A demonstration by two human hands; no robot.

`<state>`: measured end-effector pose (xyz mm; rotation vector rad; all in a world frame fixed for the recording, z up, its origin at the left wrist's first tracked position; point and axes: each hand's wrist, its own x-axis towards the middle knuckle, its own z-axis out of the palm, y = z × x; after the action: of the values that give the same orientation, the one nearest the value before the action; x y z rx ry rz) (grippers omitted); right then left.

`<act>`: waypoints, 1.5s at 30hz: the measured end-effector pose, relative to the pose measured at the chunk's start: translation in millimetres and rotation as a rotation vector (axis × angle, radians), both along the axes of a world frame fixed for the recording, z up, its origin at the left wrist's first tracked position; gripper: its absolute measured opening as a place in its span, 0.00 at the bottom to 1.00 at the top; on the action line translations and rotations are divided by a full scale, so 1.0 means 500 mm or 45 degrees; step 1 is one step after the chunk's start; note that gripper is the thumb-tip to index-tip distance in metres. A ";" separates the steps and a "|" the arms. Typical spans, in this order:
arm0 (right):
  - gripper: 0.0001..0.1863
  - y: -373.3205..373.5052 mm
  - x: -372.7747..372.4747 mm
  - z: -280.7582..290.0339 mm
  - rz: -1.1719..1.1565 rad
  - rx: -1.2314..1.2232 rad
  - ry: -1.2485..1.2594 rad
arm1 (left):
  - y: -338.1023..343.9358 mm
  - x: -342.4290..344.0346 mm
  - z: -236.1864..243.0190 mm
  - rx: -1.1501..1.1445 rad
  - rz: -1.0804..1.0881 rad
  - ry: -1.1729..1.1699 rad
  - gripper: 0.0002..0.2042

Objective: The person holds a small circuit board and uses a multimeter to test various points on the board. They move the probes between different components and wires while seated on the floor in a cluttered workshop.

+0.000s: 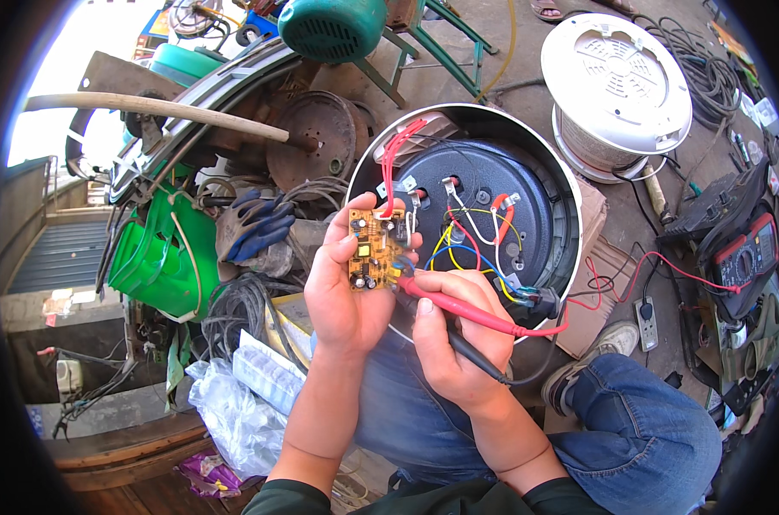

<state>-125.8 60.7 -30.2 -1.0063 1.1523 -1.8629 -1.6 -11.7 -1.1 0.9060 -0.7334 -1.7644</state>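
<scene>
My left hand [342,292] holds a small tan circuit board [370,243] upright by its edges, with red and white wires running from its upper part. My right hand [466,335] grips a red test probe [458,307] and a black test probe [479,359], their front ends at the board's lower right; the exact contact is too small to tell. Behind both hands sits an opened round appliance [569,212] with a dark metal base [484,172], colored wires and terminals inside. A red multimeter [741,257] rests on a black bag at the right, its leads trailing toward my hands.
A white round appliance part [615,73] stands upper right near coiled cables [694,69]. A power strip [647,324] and cardboard [594,322] lie right. Blue work gloves [256,223], a green container [162,266], plastic bags [235,416] and rusty metal parts [308,129] crowd the left.
</scene>
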 end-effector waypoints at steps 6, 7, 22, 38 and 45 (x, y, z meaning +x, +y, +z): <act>0.14 0.021 -0.054 0.000 -0.086 0.103 -0.487 | -0.011 0.022 0.003 0.212 -0.066 0.264 0.22; 0.15 0.020 -0.069 0.002 -0.140 0.099 -0.543 | -0.011 0.025 0.006 0.238 -0.062 0.274 0.22; 0.15 0.023 -0.094 -0.003 -0.161 0.077 -0.784 | -0.011 0.026 0.009 0.181 -0.104 0.318 0.23; 0.17 0.028 -0.103 -0.004 -0.158 0.051 -0.913 | 0.004 0.002 0.015 -0.098 -0.224 -0.150 0.38; 0.16 0.027 -0.089 0.001 -0.074 0.032 -0.881 | 0.007 0.015 -0.015 -0.001 -0.001 -0.134 0.19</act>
<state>-170.5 74.4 -29.7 -0.2566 0.7798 -1.9971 6.1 -8.2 -8.8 1.0043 -0.8019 -1.7273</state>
